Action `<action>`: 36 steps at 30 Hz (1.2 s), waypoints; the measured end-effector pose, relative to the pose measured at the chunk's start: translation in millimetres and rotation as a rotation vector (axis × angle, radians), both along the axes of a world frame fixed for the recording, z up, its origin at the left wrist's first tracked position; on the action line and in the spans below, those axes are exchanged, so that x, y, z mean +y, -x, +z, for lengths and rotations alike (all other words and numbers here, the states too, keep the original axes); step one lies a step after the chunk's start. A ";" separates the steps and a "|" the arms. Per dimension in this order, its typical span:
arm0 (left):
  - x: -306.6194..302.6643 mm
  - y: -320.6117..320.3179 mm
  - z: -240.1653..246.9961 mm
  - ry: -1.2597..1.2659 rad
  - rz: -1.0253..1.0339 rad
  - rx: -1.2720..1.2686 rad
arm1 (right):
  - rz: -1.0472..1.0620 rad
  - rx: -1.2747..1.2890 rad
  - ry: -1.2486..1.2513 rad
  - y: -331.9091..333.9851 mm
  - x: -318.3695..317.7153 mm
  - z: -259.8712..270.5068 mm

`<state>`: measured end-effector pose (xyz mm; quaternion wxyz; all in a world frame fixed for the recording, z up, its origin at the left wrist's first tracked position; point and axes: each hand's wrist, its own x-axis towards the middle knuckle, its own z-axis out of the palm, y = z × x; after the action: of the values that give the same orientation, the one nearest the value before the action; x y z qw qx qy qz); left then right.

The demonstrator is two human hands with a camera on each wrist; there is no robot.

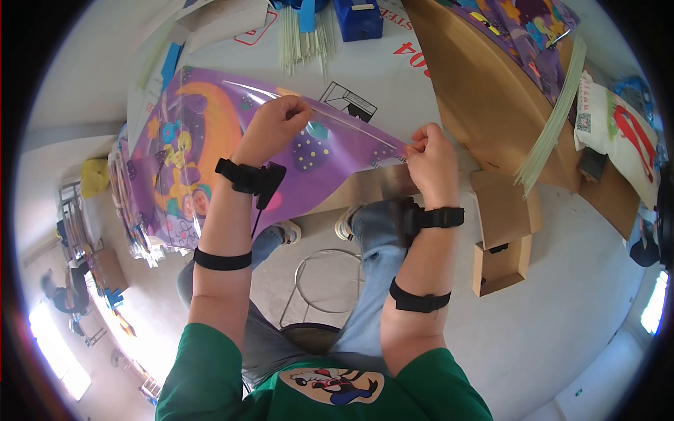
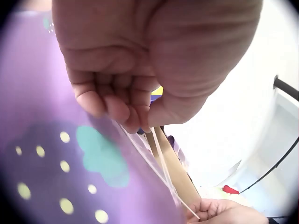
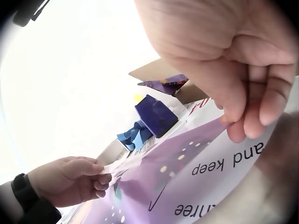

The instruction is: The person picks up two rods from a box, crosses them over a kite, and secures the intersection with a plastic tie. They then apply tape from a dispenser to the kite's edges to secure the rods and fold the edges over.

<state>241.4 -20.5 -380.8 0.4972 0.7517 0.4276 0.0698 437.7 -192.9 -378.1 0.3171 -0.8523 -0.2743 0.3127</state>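
Observation:
A large purple printed plastic sheet (image 1: 309, 184), with an orange moon, cartoon figures and pale dots, lies over the table and hangs past its front edge. Above its upper edge, my left hand (image 1: 275, 130) pinches a thin pale rod (image 2: 161, 154) between thumb and fingertips; the rod runs along the sheet's edge toward the right hand. My right hand (image 1: 431, 165) pinches the sheet's pointed right corner (image 3: 218, 128) between thumb and forefinger. White lettered material shows beside that corner in the right wrist view.
On the table, a bundle of pale rods (image 1: 303, 45) lies beside a dark blue block-shaped object (image 1: 358, 19). To the right stands a large cardboard box (image 1: 484, 84) with more rods (image 1: 558, 116) and a white sack (image 1: 618, 130). A round stool (image 1: 298, 270) and small carton (image 1: 502, 270) are below.

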 end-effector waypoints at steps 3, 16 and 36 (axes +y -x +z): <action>17.6 9.3 -5.2 -0.061 -0.016 0.013 | -0.006 -0.023 0.031 -1.3 -1.1 -2.6; 68.7 41.3 -2.7 -0.100 -0.046 0.100 | -0.028 -0.028 0.059 -4.0 -4.6 -9.9; 114.8 71.0 -7.4 -0.162 -0.005 0.200 | -0.009 -0.077 0.085 -6.5 -8.0 -13.0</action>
<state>170.4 94.3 -388.2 0.3900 0.7937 0.4660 0.0275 444.2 -200.9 -391.0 0.2714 -0.8776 -0.2687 0.2897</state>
